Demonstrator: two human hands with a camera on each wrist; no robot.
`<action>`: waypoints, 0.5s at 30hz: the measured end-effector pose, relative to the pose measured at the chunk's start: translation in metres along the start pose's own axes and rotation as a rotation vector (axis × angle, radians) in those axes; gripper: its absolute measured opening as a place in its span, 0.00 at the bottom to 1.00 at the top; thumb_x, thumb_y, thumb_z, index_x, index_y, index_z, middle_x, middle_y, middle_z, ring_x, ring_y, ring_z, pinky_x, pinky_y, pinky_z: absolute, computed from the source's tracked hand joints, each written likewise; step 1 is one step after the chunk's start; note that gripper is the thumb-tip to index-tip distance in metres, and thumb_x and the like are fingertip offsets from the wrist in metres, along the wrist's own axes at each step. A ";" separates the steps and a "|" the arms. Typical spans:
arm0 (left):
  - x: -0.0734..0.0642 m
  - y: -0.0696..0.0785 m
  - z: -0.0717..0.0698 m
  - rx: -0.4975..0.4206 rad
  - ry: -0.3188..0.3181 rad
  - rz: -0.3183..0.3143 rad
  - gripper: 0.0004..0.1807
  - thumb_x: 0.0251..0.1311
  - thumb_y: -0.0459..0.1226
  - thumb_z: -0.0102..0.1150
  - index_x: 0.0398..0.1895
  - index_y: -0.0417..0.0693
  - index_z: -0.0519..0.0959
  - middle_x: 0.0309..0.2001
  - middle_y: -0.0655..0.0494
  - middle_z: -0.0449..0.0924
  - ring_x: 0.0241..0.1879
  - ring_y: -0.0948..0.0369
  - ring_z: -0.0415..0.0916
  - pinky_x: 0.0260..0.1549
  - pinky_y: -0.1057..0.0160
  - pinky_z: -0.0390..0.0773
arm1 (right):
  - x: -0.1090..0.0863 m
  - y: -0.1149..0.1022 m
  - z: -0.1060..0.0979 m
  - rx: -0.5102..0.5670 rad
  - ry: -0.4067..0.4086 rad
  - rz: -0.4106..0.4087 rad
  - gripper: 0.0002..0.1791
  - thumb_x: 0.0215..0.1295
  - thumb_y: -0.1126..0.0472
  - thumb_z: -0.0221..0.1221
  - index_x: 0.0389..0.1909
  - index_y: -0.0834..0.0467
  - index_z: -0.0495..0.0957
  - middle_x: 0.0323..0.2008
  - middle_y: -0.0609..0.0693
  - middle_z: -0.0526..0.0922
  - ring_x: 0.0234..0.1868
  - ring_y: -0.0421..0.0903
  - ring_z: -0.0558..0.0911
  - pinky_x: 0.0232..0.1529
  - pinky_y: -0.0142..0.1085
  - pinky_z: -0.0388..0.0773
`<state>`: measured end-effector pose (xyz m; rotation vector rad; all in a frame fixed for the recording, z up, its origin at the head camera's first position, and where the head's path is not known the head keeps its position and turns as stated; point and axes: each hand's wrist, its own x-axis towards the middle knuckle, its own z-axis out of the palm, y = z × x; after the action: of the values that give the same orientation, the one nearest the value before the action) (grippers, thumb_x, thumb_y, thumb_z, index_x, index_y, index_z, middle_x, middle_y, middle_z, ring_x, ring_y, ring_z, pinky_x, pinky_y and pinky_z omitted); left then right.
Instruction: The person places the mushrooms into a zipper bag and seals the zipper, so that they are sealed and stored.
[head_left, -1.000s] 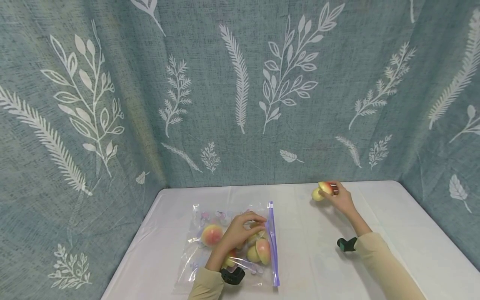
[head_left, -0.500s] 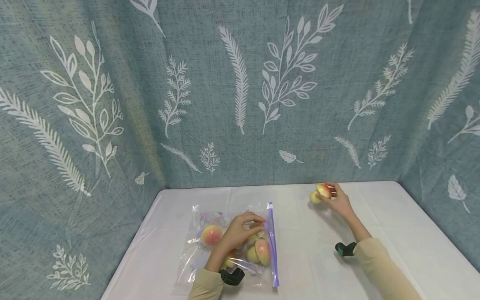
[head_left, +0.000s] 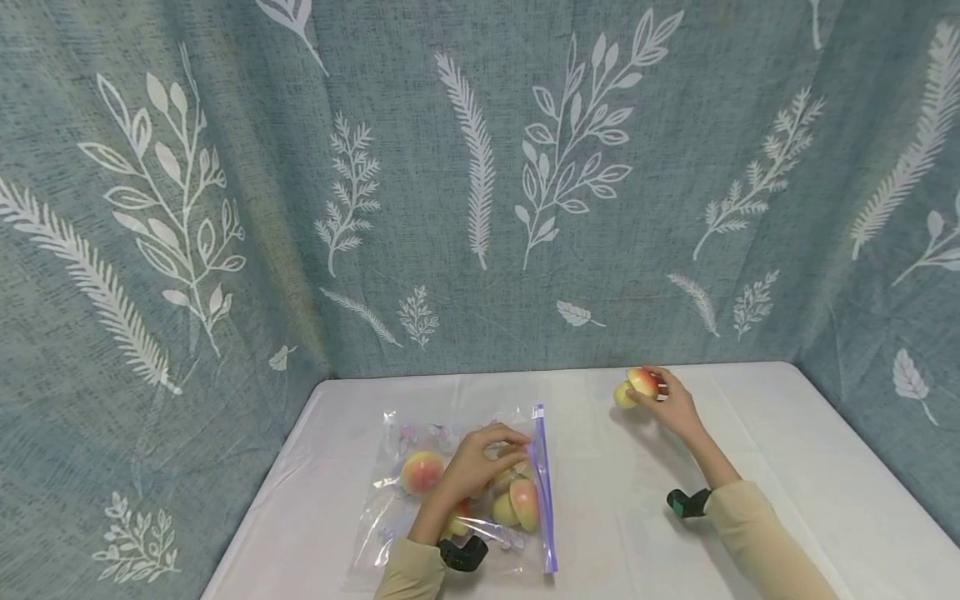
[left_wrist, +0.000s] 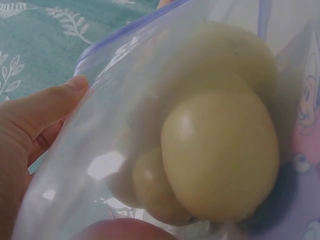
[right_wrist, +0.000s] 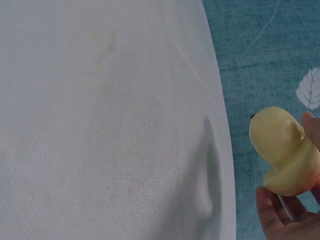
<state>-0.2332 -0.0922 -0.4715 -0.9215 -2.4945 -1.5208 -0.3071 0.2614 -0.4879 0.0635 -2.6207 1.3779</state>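
A clear zip bag [head_left: 382, 521] with a purple zip edge [head_left: 548, 508] lies on the table. Inside are several gourd-shaped fruits [head_left: 525, 504], yellow with a red blush. My left hand [head_left: 480, 462] reaches over the bag and pinches its film near the zip. In the left wrist view, the thumb [left_wrist: 77, 83] is on the bag's edge and the pale yellow lobes [left_wrist: 220, 155] show through the plastic. Toward the back right, my right hand [head_left: 675, 406] holds a gourd-shaped fruit [head_left: 641, 382] above the table; its yellow, dark-tipped end points left, the red part toward the fingers.
A white cloth [head_left: 607, 517] covers the table. Beyond its back edge hangs a blue-green curtain [head_left: 465, 325] with white leaf prints, which also closes in both sides. Each wrist wears a small black device [head_left: 686, 502].
My right hand has drifted slightly left with the fruit in its fingers. The left hand keeps its grip on the bag, and the head view has shifted a little.
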 end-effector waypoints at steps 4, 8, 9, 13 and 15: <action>0.000 0.000 -0.001 0.005 0.003 0.023 0.12 0.55 0.45 0.63 0.42 0.55 0.83 0.39 0.65 0.82 0.43 0.66 0.76 0.51 0.60 0.73 | -0.001 -0.002 0.003 0.004 0.001 -0.001 0.38 0.56 0.46 0.63 0.62 0.62 0.63 0.57 0.65 0.69 0.51 0.61 0.73 0.50 0.50 0.72; 0.000 0.000 -0.002 -0.004 0.005 0.030 0.12 0.56 0.44 0.62 0.43 0.54 0.82 0.39 0.63 0.82 0.44 0.66 0.76 0.52 0.58 0.74 | -0.003 -0.007 0.007 0.020 0.006 -0.024 0.37 0.56 0.49 0.64 0.62 0.62 0.63 0.57 0.65 0.70 0.51 0.61 0.73 0.52 0.50 0.72; 0.000 0.001 -0.002 -0.009 0.006 0.031 0.12 0.55 0.43 0.63 0.42 0.54 0.82 0.39 0.63 0.82 0.44 0.65 0.77 0.52 0.59 0.74 | -0.004 -0.008 0.008 0.023 0.008 -0.031 0.37 0.56 0.49 0.64 0.61 0.62 0.64 0.57 0.65 0.70 0.51 0.61 0.73 0.52 0.50 0.72; 0.000 0.001 -0.003 -0.024 0.013 0.060 0.11 0.56 0.40 0.62 0.42 0.51 0.82 0.40 0.60 0.82 0.45 0.61 0.78 0.51 0.60 0.74 | -0.007 -0.012 0.012 0.026 0.011 -0.053 0.36 0.55 0.51 0.65 0.61 0.61 0.65 0.56 0.65 0.71 0.50 0.60 0.74 0.50 0.48 0.72; 0.000 0.002 -0.004 -0.028 0.016 0.072 0.11 0.56 0.40 0.62 0.42 0.50 0.82 0.40 0.59 0.82 0.45 0.60 0.78 0.51 0.61 0.74 | -0.007 -0.014 0.014 0.028 0.012 -0.060 0.35 0.55 0.51 0.65 0.61 0.61 0.65 0.55 0.64 0.72 0.49 0.59 0.75 0.50 0.47 0.72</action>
<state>-0.2334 -0.0945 -0.4685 -0.9881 -2.4081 -1.5382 -0.3001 0.2416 -0.4855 0.1366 -2.5676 1.3913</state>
